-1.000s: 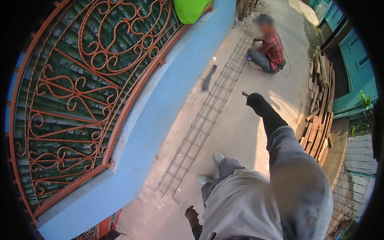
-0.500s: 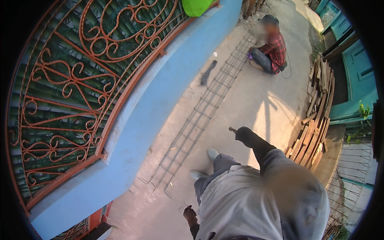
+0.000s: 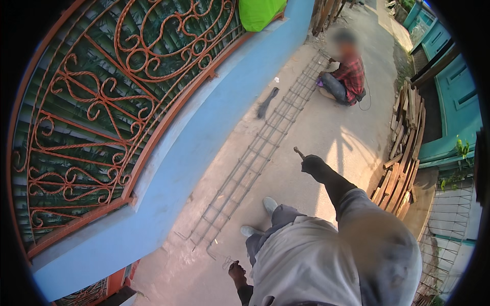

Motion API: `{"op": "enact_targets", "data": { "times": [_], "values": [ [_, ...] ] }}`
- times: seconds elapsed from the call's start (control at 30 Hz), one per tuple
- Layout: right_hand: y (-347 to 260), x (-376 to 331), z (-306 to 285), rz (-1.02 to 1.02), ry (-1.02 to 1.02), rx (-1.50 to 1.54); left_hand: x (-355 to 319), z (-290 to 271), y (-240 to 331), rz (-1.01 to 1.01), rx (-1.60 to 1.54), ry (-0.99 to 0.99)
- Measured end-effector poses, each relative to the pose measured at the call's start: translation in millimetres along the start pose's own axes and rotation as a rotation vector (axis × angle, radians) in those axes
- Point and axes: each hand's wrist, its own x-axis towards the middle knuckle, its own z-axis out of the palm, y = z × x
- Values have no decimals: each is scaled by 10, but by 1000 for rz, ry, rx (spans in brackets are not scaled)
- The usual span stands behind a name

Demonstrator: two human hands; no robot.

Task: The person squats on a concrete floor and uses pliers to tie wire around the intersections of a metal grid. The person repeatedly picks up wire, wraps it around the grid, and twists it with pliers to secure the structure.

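A long rebar cage of thin bars and square ties lies along the pavement ahead of my feet. My left hand is closed around a few thin loops of tie wire, low and close to the cage's near end. Held out to the right of the cage is my right hand, at the end of a black sleeve. It grips a short brownish tool that points up and left; its exact kind is too small to tell. Neither hand touches the cage.
A person in a red checked shirt sits at the cage's far end. A bundle of dark wire lies left of the cage. Along the left runs a blue wall with orange ironwork. Stacked planks line the right.
The view has shifted slightly. In my right hand the tool shows longer and points more upward. The seated person's arm now reaches toward the cage. My left hand keeps the wire.
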Motion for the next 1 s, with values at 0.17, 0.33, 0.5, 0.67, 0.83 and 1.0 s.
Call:
{"op": "enact_targets", "data": {
  "times": [0.17,0.33,0.5,0.67,0.83,1.0],
  "values": [
    [-209,-388,366,-174,-93,143,31,132,-11,-1,-14,21],
    [-487,-602,741,-518,-339,49,155,94,39,29,-62,-1],
    [-709,-452,907,-7,-821,291,110,-123,310,157,135,94],
    [-1218,-99,539,927,-811,408,218,31,105,393,315,201],
    [-1440,-125,361,708,-625,247,291,101,-127,393,272,260],
    [-1761,91,780,484,-748,157,227,-136,-560,345,391,266]
  ]
}}
